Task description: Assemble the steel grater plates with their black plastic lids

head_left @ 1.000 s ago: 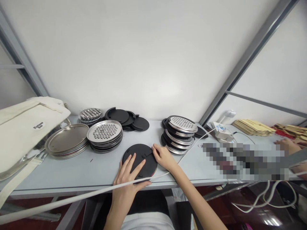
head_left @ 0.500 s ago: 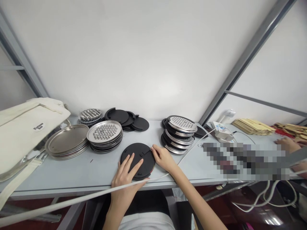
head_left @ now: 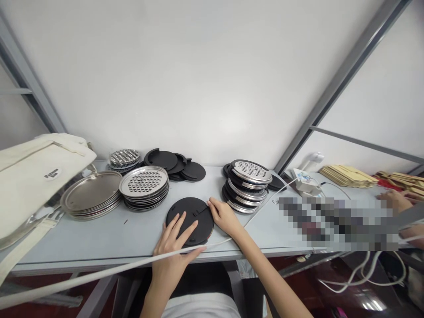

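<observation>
A black disc (head_left: 191, 217) is kept flat on the table (head_left: 99, 236), near its front edge, by the left hand (head_left: 172, 247), fingers spread wide upon it. Its right rim is pinched by the right hand (head_left: 224, 216), likely steadying it against sliding.

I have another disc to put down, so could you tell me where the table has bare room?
Bare table lies in front of the plain trays and perforated stack, left of the black disc under both hands. Behind and right it is crowded.
</observation>
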A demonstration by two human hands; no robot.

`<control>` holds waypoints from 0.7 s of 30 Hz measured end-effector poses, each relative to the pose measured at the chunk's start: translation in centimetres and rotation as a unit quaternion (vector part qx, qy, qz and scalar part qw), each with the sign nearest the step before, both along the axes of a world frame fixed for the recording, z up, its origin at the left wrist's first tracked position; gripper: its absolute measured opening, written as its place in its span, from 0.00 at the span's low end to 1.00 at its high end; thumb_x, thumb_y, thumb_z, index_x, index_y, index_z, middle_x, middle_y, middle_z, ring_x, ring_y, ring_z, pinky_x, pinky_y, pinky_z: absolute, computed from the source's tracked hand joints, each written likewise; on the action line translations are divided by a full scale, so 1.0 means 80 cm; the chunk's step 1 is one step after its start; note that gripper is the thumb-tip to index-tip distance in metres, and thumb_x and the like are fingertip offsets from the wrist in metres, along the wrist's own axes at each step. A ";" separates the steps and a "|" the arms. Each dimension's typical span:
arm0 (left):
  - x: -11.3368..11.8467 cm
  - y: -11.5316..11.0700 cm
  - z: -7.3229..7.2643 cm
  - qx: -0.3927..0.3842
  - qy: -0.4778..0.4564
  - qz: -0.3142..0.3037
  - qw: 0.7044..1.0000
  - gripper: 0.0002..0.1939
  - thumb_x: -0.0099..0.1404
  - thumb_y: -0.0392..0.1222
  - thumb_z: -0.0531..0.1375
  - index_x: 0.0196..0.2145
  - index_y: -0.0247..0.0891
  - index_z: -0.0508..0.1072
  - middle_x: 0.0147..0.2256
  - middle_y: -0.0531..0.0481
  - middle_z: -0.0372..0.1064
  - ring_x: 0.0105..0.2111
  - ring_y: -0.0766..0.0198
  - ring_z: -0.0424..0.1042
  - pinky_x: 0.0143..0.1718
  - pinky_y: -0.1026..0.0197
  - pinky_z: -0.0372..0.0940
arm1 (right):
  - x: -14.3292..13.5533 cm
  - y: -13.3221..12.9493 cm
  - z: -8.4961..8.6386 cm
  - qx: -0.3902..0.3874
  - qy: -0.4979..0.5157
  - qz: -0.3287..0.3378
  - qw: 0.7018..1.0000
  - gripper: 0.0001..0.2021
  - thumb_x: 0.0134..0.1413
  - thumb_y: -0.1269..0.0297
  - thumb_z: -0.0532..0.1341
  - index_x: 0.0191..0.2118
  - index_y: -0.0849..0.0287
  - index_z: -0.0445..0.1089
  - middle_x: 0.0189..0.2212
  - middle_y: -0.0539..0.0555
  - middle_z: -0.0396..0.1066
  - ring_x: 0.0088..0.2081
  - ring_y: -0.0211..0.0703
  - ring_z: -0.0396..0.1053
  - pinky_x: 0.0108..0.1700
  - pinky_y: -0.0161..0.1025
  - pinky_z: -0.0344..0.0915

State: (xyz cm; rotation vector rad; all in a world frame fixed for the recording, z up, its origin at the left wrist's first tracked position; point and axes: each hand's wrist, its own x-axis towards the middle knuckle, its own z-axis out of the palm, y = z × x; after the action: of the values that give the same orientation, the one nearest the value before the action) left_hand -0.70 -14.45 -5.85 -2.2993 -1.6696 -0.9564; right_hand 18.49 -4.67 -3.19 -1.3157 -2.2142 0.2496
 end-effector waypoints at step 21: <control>0.004 0.000 -0.001 0.013 -0.011 0.009 1.000 0.28 0.59 0.55 0.60 0.57 0.55 0.63 0.61 0.54 0.54 0.59 0.50 0.57 0.57 0.43 0.58 | -0.004 0.008 0.003 -0.023 0.014 0.000 1.000 0.13 0.64 0.65 0.48 0.28 0.56 0.60 0.19 0.47 0.60 0.23 0.38 0.61 0.29 0.33 0.51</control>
State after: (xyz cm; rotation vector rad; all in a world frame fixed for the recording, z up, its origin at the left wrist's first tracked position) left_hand -0.38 -14.43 -5.90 -2.2607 -1.6744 -0.9976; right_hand 18.18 -4.04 -2.94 -1.3281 -2.1980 0.3198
